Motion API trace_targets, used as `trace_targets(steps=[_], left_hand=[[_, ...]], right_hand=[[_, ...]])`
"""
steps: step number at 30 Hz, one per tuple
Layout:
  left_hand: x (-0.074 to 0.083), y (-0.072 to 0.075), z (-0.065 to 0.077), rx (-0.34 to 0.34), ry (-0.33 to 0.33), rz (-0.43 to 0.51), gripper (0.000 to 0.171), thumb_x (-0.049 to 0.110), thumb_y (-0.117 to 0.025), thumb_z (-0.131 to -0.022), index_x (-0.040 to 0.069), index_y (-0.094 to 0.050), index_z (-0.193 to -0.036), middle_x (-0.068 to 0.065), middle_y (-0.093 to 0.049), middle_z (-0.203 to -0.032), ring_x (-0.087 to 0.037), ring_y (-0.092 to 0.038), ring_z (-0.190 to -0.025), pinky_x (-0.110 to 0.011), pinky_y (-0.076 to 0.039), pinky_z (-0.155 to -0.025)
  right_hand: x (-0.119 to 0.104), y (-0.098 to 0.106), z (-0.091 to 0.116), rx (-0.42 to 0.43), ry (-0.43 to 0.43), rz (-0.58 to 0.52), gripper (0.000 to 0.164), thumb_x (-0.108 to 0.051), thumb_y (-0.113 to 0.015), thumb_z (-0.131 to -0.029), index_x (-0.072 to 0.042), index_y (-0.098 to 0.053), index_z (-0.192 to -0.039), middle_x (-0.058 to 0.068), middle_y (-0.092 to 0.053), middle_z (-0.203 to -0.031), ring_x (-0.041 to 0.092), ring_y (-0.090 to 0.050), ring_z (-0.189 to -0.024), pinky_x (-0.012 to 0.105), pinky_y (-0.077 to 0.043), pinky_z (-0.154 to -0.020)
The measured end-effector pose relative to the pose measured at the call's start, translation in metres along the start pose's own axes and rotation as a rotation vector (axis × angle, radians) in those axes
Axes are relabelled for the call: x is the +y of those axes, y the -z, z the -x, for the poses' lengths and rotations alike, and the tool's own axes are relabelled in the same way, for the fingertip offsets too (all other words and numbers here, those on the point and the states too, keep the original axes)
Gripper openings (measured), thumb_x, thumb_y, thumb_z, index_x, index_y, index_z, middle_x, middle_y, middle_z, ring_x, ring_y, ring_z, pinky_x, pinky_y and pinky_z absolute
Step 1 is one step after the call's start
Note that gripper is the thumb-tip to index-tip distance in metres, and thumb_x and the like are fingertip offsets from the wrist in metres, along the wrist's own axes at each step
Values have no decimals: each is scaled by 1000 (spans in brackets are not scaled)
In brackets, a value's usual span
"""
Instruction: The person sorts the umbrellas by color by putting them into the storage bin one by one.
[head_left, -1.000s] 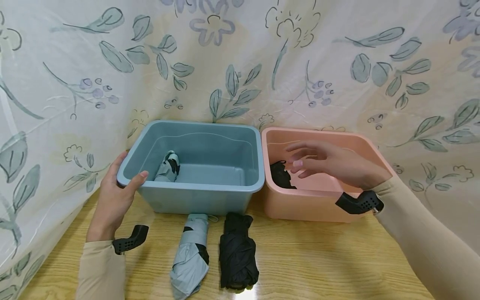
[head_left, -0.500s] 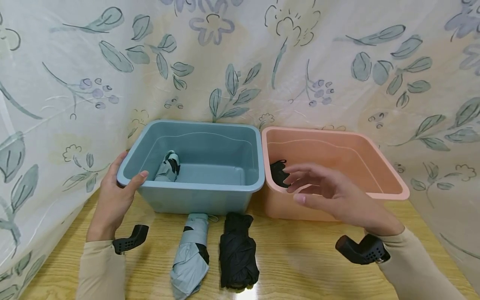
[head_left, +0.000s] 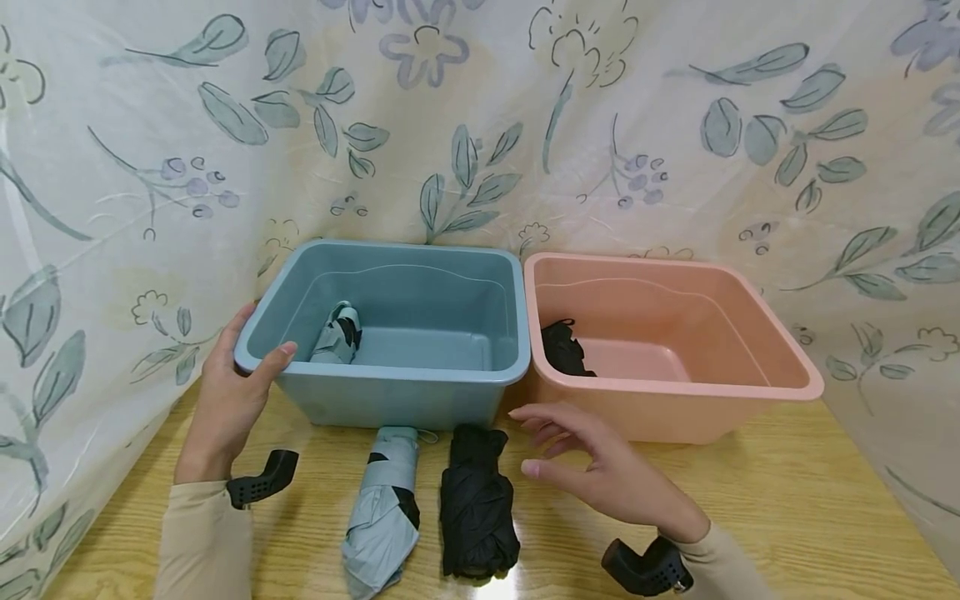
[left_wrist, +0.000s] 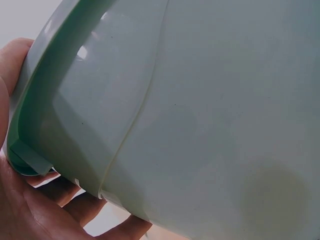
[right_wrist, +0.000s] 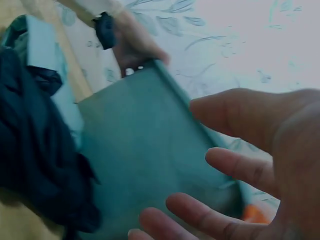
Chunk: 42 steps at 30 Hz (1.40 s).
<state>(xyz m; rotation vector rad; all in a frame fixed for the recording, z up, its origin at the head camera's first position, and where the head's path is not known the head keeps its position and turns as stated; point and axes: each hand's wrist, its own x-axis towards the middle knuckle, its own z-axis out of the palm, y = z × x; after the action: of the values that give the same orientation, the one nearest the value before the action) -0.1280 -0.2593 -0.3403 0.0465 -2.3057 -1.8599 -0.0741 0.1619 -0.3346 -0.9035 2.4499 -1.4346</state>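
My left hand [head_left: 234, 392] grips the front left corner of the blue bin [head_left: 405, 400], thumb over the rim and fingers along the outer wall. In the left wrist view that wall [left_wrist: 200, 100] fills most of the picture. My right hand [head_left: 600, 467] hovers over the table in front of the pink bin, fingers spread and holding nothing. Just left of it lies a folded black umbrella [head_left: 478, 508]. Beside that is a folded light blue umbrella [head_left: 382, 508] with black patches. The right wrist view shows the black umbrella [right_wrist: 40, 145] near my outstretched fingers.
Inside the blue bin lies another light blue umbrella [head_left: 337, 335]. A black folded umbrella [head_left: 564, 348] rests in the left end of the pink bin [head_left: 675, 408]. The bins stand side by side on a wooden table [head_left: 810, 500], against a floral curtain [head_left: 480, 100].
My right hand has come out of the pink bin and moved down and left toward the black umbrella on the table. The left hand stays on the blue bin's corner.
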Motion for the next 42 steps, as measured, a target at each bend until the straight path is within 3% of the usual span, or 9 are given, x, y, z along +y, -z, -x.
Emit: trace_targets(steps=[4,11,19,27,30,34,37,39,42], left_hand=[[0,0,0,2,0,-2,82,29,-61,-103,24,-8,-165,-22,-17,-163,-43,-28,-141,-64,-28,-112],[0,0,0,-3,5,-5,82,29,-61,-103,25,-8,-165,-23,-16,-163,-44,-27,-141,-64,-27,-112],[2,-1,0,4,3,-7,82,29,-62,-102,24,-9,-165,-22,-18,-163,-42,-29,-140,-61,-28,-113],[3,-1,0,1,11,1,82,28,-62,-102,23,-8,-165,-22,-17,-163,-43,-28,-141,-63,-27,-113],[3,-1,-1,1,14,0,82,29,-62,-102,24,-8,-165,-22,-17,-163,-43,-28,-141,-63,-27,-113],[2,-1,-1,4,17,-8,83,29,-62,-102,24,-8,-165,-22,-17,-163,-43,-28,-141,-63,-28,-112],[1,-1,-1,4,18,-15,82,29,-61,-103,25,-8,-165,-23,-17,-163,-44,-28,-140,-63,-28,-112],[1,0,-1,4,18,-18,82,30,-61,-103,26,-8,-165,-23,-17,-163,-43,-28,-140,-58,-31,-113],[1,0,-1,3,12,-20,82,29,-62,-102,26,-8,-164,-23,-17,-163,-43,-29,-140,-35,-39,-110]], right_hand=[[10,-18,-1,-4,-28,10,46,-30,-71,-97,-30,-56,-141,-5,-59,-122,21,-62,-105,40,-55,-90],[16,-46,-5,-30,-167,73,56,-49,-72,-93,-28,-58,-142,3,-50,-117,26,-57,-101,37,-55,-81],[20,-70,-11,-41,-208,139,55,-51,-74,-90,-30,-61,-139,6,-43,-112,16,-48,-75,29,-44,-65],[16,-75,-18,-79,-260,183,58,-57,-71,-90,-33,-57,-141,8,-47,-111,20,-51,-89,36,-45,-73],[16,-75,-20,-118,-286,192,61,-62,-67,-91,-37,-53,-145,14,-53,-124,25,-57,-98,42,-49,-77],[15,-76,-22,-171,-297,192,63,-61,-65,-92,-38,-49,-149,23,-53,-140,39,-55,-119,55,-50,-85],[13,-78,-25,-201,-309,185,64,-58,-66,-93,-36,-48,-150,25,-53,-141,48,-48,-128,60,-49,-88],[11,-80,-26,-214,-312,196,64,-55,-68,-93,-35,-47,-151,26,-54,-140,52,-46,-130,61,-49,-89],[9,-84,-29,-229,-310,223,65,-53,-68,-94,-34,-47,-152,31,-51,-139,51,-51,-125,57,-51,-86]])
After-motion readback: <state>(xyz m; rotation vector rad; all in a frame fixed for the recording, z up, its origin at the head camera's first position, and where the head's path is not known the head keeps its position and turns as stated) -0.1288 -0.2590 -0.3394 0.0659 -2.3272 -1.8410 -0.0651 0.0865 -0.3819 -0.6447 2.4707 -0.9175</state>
